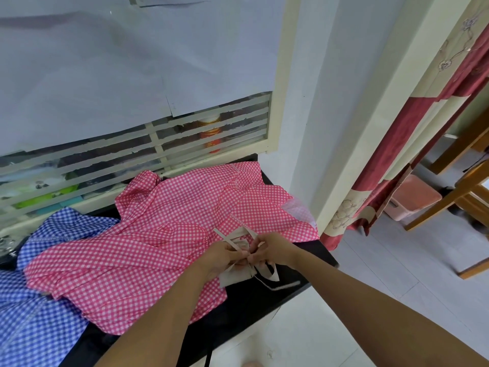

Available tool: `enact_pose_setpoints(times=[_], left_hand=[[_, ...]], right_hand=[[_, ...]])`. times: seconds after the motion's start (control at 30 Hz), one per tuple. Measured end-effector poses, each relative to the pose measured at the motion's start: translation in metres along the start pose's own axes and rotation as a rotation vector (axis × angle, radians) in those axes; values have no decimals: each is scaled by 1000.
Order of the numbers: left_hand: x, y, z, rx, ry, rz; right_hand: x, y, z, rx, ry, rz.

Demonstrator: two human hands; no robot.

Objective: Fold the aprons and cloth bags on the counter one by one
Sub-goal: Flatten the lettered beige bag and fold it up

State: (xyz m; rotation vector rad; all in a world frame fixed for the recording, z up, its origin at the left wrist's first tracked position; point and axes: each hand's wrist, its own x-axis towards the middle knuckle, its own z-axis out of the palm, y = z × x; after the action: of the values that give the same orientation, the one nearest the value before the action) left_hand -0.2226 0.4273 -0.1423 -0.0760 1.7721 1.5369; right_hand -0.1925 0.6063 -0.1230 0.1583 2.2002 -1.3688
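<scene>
A pink-and-white checked apron [164, 229] lies spread and rumpled over the black counter [246, 305]. On its right part sits a small beige cloth bag [238, 275] with thin straps and a cord trailing right. My left hand [221, 256] and my right hand [267, 249] meet over the bag, and both pinch its straps between curled fingers. A blue-and-white checked apron [34, 308] lies crumpled at the left, partly under the pink one.
Behind the counter stands a slatted window [158, 144] covered above with white paper. A white wall corner [330, 128] and a red-and-cream curtain [397, 154] rise at the right. Beyond the curtain are a pink bin [412, 197] and wooden furniture legs [449, 197] on a tiled floor.
</scene>
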Motion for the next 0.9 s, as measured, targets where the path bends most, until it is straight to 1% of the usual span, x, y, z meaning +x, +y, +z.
enact_pose_setpoints(times=[0.1,0.17,0.23,0.27,0.37,0.47,0.57,0.7,0.8,0.87,0.9], left_hand=[[0,4,1,250,38,101],[1,7,0,384,35,179],[4,7,-4,483,52,215],[6,7,-6,494,63,216],[8,4,-9,426,64,197],[8,4,-8,347,55,160],[6,3,-8,265,65,126],[5,2,-7,157,75,79],[4,3,-5,99,89,77],[1,4,-3,36,87,90],[-1,4,-2,-7,80,93]], right_hand=[[1,1,0,82,-83,55],[0,4,1,117,-130,51],[1,8,3,97,-93,11],[1,9,4,69,-52,-14],[6,12,9,-49,73,-86],[7,13,15,-120,142,-128],[11,13,21,-171,161,-133],[13,15,29,-276,141,-108],[13,18,38,-239,177,-84],[13,16,39,-148,209,-29],[14,14,39,-59,217,9]])
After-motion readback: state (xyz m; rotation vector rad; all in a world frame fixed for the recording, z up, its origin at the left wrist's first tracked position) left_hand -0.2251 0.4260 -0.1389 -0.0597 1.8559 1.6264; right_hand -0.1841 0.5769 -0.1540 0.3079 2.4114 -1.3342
